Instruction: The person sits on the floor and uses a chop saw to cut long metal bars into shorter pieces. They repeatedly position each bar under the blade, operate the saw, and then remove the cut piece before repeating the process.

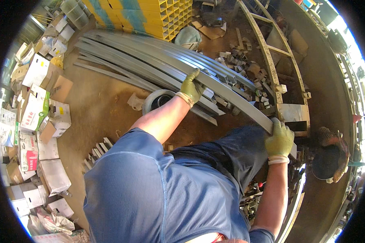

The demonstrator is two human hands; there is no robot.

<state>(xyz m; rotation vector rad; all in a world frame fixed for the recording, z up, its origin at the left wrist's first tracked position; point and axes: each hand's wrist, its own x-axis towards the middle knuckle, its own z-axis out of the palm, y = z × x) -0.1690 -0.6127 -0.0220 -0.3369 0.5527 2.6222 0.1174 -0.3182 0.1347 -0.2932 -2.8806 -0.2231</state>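
A brown floor (95,101) that carried cardboard boxes (56,174) piled along the left, a crumpled white scrap (135,101), a row of short metal pieces (97,152), offcuts (239,63) strewn at upper right

On my feed I have a creased blue short-sleeved shirt (202,194) with paler stitching (165,194) curving over the left shoulder (123,186), and dark trousers (219,156). I see the left hand (192,87) and right hand (280,137) in matching yellow-green work gloves (282,139), each with a pale cuff (278,160) at the wrist; the forearms (162,117) are bare.
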